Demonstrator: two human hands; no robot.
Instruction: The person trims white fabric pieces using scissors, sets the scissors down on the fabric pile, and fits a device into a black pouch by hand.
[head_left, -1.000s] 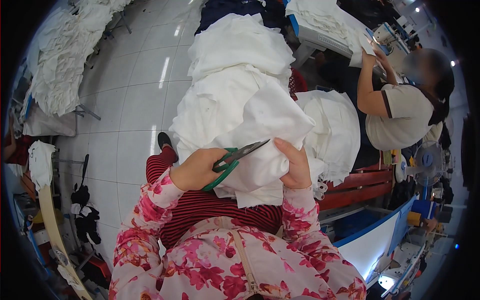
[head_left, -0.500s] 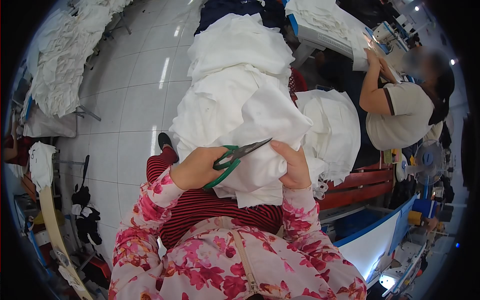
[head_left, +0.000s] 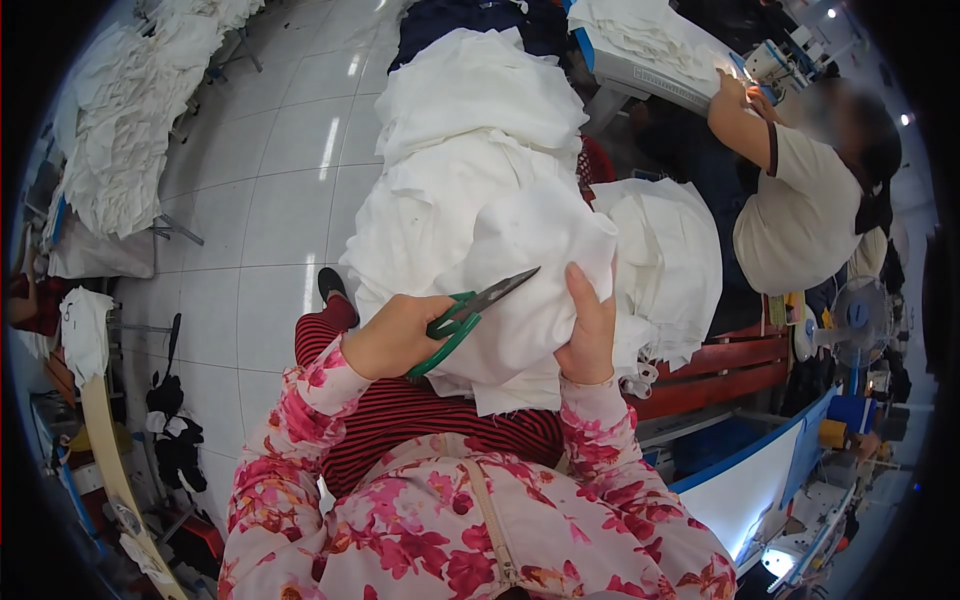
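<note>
Scissors (head_left: 497, 294) over piled cloth (head_left: 430, 225), bench (head_left: 715, 378) rightward, tiled floor (head_left: 285, 225) leftward.

Floor (head_left: 290, 220) lies open leftward — scissors (head_left: 468, 310) jut over the cloth (head_left: 545, 235).

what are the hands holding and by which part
The left hand holds scissors by the green handles; the right hand is at the edge of the white cloth, its grip hidden.

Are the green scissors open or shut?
The scissors look shut, or nearly: their blades lie together, ending in one point.
</note>
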